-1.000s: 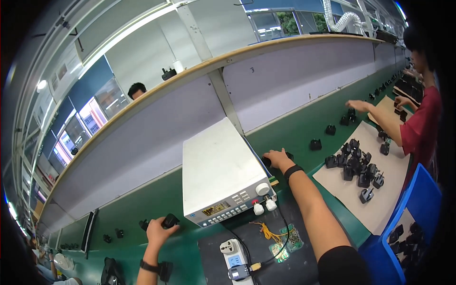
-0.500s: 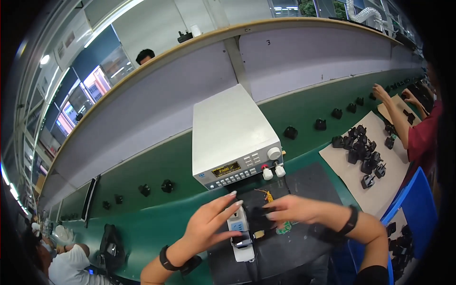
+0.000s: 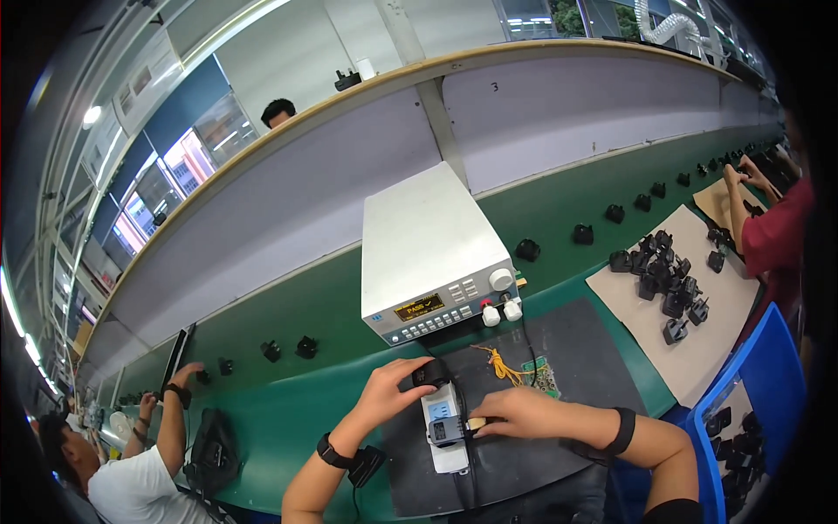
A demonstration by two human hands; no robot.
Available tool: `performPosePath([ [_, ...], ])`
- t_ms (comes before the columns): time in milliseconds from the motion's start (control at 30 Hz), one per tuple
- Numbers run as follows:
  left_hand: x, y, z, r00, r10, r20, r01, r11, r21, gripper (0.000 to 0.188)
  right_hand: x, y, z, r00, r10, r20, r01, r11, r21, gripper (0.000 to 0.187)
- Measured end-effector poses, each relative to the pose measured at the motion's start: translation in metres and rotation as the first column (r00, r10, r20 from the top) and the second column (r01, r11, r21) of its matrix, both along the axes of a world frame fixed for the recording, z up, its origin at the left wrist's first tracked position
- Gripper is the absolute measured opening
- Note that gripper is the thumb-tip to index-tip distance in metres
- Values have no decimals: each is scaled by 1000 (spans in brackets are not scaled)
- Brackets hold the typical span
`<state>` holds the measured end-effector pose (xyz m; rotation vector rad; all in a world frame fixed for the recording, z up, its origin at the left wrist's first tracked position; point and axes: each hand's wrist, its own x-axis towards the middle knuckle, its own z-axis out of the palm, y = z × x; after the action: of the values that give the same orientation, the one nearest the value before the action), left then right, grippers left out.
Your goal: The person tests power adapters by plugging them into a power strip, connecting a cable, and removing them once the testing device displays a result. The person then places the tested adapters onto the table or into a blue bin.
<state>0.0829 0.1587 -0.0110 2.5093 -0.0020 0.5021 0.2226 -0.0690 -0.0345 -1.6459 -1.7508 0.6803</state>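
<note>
I see my left hand (image 3: 391, 390) curled over a small black plastic plug adapter (image 3: 430, 374), fingers closed around its rounded body, pressing it onto the top end of a white rectangular socket fixture (image 3: 447, 426) that lies on a dark matte rubber mat (image 3: 576, 349). My right hand (image 3: 515, 412) lies flat beside the fixture, fingers stretched and together, fingertips touching a small grey block (image 3: 445, 430) on its side; whether they grip it I cannot tell. Just behind stands a boxy beige metal test instrument (image 3: 428, 244) with an amber display and white knobs. Loose black adapters (image 3: 668, 279) lie heaped on a tan cardboard sheet (image 3: 698, 349) to my right.
</note>
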Motion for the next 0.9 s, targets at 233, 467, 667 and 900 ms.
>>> performPosePath([
  [233, 6, -5, 5, 995, 13, -98, 8, 977, 214, 44, 28, 5, 12, 912, -372, 175, 321, 910, 261, 19],
  [467, 9, -7, 5, 994, 17, -106, 3, 983, 183, 47, 19, 47, -15, 911, -405, 77, 371, 887, 275, 18],
  [667, 8, -7, 3, 994, 22, -112, -1, 983, 181, 48, 30, 61, -19, 920, -313, 238, 223, 914, 339, 21],
  [900, 8, -7, 0, 993, 56, -99, -38, 983, 179, 48, 33, 52, -9, 949, -294, 113, 262, 935, 239, 14],
])
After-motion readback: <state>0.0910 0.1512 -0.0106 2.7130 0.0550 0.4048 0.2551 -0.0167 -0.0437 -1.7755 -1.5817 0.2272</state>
